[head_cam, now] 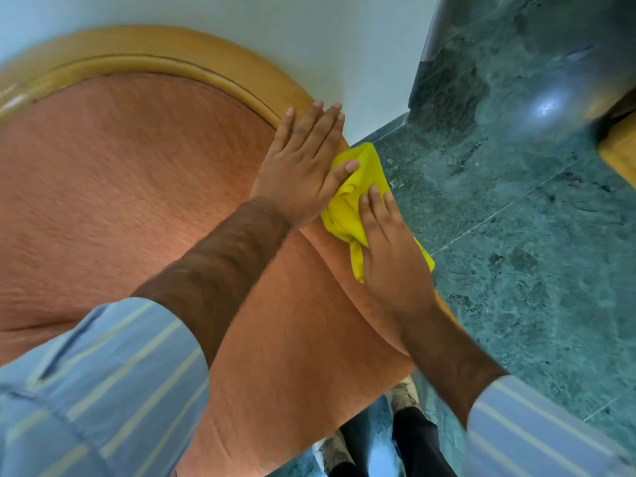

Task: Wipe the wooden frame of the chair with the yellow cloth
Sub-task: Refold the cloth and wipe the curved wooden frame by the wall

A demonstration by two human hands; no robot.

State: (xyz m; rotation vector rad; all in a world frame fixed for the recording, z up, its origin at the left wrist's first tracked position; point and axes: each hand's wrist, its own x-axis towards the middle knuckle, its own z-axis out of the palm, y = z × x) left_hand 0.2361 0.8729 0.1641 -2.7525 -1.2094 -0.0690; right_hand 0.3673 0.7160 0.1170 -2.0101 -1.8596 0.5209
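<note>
The chair's curved light wooden frame (pixel 192 60) arcs around an orange upholstered backrest (pixel 120 187), seen from above. A bunched yellow cloth (pixel 358 194) lies on the frame's right edge. My left hand (pixel 303 163) rests flat, fingers together, across the upholstery and frame, its thumb touching the cloth's upper part. My right hand (pixel 392 256) presses palm-down on the cloth's lower part, fingers extended. The frame beneath both hands is hidden.
A white wall (pixel 344 46) stands right behind the chair. Green marble floor (pixel 533 253) spreads to the right, with a dark marble skirting (pixel 447 63). Another wooden piece (pixel 619 156) shows at the right edge. My feet (pixel 378 442) stand below the orange seat (pixel 292 373).
</note>
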